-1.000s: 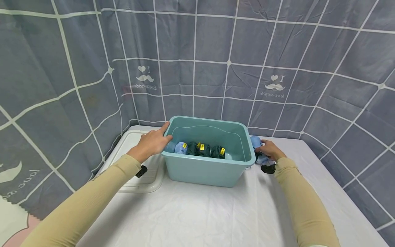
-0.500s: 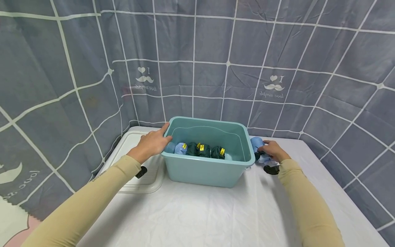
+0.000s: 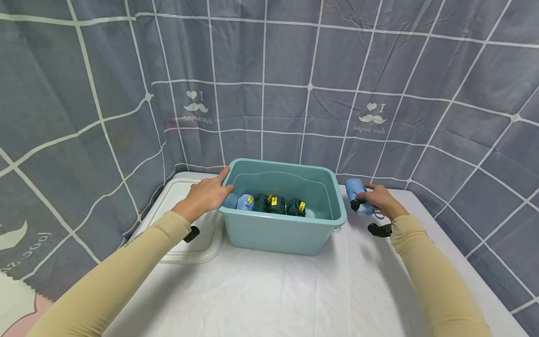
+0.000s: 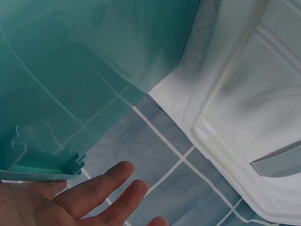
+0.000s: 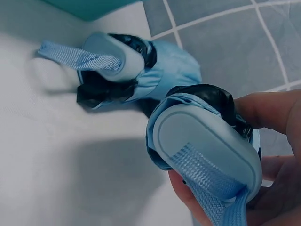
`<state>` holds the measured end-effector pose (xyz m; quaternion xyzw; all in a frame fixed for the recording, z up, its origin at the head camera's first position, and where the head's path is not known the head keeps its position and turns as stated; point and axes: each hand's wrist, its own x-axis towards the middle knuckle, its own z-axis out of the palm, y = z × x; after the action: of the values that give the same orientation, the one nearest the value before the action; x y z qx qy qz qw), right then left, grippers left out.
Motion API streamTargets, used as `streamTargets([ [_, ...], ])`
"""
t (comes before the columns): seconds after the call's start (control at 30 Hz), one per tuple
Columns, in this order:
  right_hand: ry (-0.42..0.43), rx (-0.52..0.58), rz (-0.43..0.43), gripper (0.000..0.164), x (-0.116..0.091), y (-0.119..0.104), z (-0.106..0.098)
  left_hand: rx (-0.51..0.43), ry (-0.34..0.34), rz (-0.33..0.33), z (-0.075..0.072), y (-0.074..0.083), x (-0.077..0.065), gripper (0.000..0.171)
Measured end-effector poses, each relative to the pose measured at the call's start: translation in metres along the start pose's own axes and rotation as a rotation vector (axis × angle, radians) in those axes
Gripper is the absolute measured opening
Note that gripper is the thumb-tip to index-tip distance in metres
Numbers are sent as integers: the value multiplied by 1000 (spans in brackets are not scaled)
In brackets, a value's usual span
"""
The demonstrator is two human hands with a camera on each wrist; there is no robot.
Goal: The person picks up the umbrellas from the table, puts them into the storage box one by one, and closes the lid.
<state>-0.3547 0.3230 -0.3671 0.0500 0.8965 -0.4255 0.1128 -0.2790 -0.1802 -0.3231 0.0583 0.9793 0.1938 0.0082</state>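
My right hand holds a light blue folded umbrella just right of the teal bin. Its pale oval handle end and woven wrist strap face the right wrist camera. Behind it in that view, a second light blue folded umbrella lies on the white cloth. My left hand rests on the bin's left rim, thumb toward the inside; its other fingers extend loosely beside the outer bracket. Inside the bin stand a light blue bundle and dark green bundles in a row, bearing yellow tags.
A white lid lies flat at the left, partly under my left forearm. White cloth covers the table. A grey checked curtain hangs close behind the bin and along both sides.
My right hand has shifted right, away from the bin, bringing the light blue umbrella with it. A gap now shows between umbrella and bin. The left hand stays on the rim.
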Motion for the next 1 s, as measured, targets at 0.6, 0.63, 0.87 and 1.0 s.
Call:
streamTargets([
  [0.6,37,-157,-122,84,-42,-60,-18,3,7,8,-2,0,2,73],
  [0.63,39,-164,-126,84,-44,-63,-19,4,7,8,-2,0,2,73],
  [0.87,26,-181,-152,85,-57,-81,-20,1,-2,3,-2,0,1,73],
  [1.0,18,-200,-175,85,-64,-92,-21,-9,-11,-1,-1,-1,1,73],
])
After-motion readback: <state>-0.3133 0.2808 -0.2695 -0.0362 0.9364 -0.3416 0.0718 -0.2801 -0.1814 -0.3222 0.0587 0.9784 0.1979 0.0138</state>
